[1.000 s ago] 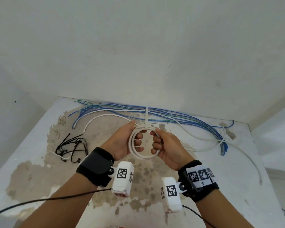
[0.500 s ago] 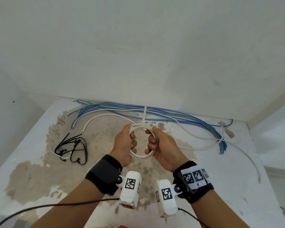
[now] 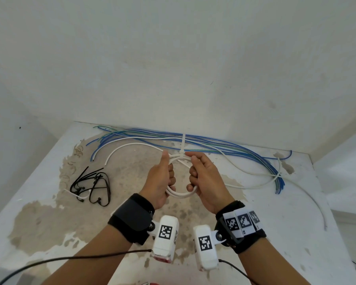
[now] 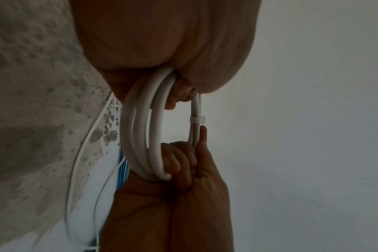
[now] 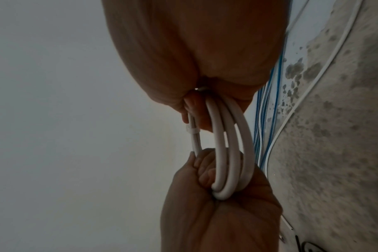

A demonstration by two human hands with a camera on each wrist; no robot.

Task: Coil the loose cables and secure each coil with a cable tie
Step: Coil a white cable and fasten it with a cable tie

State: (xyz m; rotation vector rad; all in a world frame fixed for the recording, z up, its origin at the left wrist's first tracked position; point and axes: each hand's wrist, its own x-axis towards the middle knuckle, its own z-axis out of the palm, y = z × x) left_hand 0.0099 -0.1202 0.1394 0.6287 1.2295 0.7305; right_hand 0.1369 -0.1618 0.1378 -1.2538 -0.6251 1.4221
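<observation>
A white cable coil [image 3: 180, 194] of about three turns hangs above the table between both hands. My left hand [image 3: 162, 179] grips its left side with fingers curled through the loop and the thumb up top. My right hand [image 3: 203, 177] grips the right side the same way. A white cable tie [image 3: 183, 150] is cinched around the top of the coil, its tail standing straight up. The left wrist view shows the coil [image 4: 140, 129] and the tie's head [image 4: 197, 119]. In the right wrist view the coil [image 5: 227, 145] and the tie [image 5: 191, 131] appear between the two palms.
A bundle of blue wires [image 3: 224, 144] lies along the back wall. Loose white cables [image 3: 275, 178] curve across the right side. A heap of black cable ties [image 3: 93, 185] lies at the left. The white table [image 3: 39, 202] has worn brown patches.
Both hands have drawn closer together and the fingers have curled tighter through the loop. The coil has gone from a wide circle to a narrower oval. The tie stays at the top.
</observation>
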